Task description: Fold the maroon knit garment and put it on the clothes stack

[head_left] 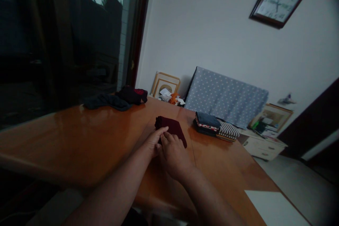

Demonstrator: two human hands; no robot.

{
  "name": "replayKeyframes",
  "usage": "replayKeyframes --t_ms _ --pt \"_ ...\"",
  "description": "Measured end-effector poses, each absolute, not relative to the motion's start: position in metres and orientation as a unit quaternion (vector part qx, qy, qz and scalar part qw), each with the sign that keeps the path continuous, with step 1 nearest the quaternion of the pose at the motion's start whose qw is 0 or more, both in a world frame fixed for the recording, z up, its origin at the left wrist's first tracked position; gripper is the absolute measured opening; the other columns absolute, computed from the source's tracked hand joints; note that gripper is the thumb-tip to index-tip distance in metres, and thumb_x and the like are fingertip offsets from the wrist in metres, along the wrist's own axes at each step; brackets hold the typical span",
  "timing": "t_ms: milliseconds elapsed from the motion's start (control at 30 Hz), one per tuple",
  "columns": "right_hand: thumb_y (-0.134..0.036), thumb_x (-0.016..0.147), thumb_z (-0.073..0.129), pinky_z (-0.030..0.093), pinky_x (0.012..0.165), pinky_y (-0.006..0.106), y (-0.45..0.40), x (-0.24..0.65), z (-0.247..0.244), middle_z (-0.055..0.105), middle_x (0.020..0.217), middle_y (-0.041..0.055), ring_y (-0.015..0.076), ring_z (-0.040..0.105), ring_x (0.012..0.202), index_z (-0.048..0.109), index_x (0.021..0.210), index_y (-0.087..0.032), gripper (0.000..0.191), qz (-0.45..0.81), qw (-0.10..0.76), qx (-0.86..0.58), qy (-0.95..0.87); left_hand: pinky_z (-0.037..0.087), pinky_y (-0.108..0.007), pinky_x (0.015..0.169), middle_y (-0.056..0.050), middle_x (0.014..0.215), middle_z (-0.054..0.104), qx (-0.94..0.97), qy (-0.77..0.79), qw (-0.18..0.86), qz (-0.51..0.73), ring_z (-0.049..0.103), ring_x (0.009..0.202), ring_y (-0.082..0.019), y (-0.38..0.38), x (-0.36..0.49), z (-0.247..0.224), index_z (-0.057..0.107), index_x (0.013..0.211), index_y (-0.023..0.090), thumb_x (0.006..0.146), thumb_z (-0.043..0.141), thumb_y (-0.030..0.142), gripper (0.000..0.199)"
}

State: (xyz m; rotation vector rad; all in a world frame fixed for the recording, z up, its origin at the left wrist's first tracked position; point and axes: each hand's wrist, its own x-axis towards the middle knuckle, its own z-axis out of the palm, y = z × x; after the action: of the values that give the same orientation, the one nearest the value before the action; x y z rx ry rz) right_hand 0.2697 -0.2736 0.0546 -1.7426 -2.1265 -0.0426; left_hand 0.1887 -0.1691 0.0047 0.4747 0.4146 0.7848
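A dark red folded garment [171,125] lies on the wooden table in front of me, packed into a compact bundle with a rolled-looking far left corner. At its near left edge, my left hand [155,140] holds the cloth, thumb stretched across the top; its other fingers are mostly hidden. My right hand [174,153] rests on the near side of the same garment with fingers stretched out and lying flat. The two hands meet, the left thumb close to the right fingertips.
The wooden table [111,141] bears a stack of folded clothes [208,122] with a striped piece [227,130] at right. Crumpled dark clothes [113,100] lie far left. A white sheet [275,206] is near right. Behind stand a polka-dot cloth-covered object [225,95] and a white cabinet [263,146].
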Motion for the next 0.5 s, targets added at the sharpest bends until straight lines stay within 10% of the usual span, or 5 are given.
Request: replayKeyframes --t_ms 267,500 --pt "-0.022 0.096 0.049 0.034 0.115 0.049 -0.309 0.263 0.028 0.059 0.141 0.0091 0.0256 0.048 0.136 0.064 0.129 -0.021 0.036 -0.005 0.338 -0.479 -0.81 0.058 -0.033 0.055 -0.011 0.076 0.076 0.2 0.23 0.882 0.36 0.071 0.06 -0.024 -0.155 0.185 0.003 0.07 0.099 0.013 0.084 0.066 0.042 0.033" --pt "-0.028 0.094 0.052 0.052 0.081 0.035 -0.306 0.299 -0.01 0.069 0.103 0.0071 0.0199 0.064 0.094 0.067 0.116 -0.022 0.027 0.113 0.542 -0.543 -0.631 0.063 -0.037 0.071 -0.013 0.098 0.078 0.158 0.189 0.848 0.469 0.076 0.081 -0.026 -0.16 0.187 0.014 0.064 0.124 0.013 0.088 0.058 0.027 0.039"
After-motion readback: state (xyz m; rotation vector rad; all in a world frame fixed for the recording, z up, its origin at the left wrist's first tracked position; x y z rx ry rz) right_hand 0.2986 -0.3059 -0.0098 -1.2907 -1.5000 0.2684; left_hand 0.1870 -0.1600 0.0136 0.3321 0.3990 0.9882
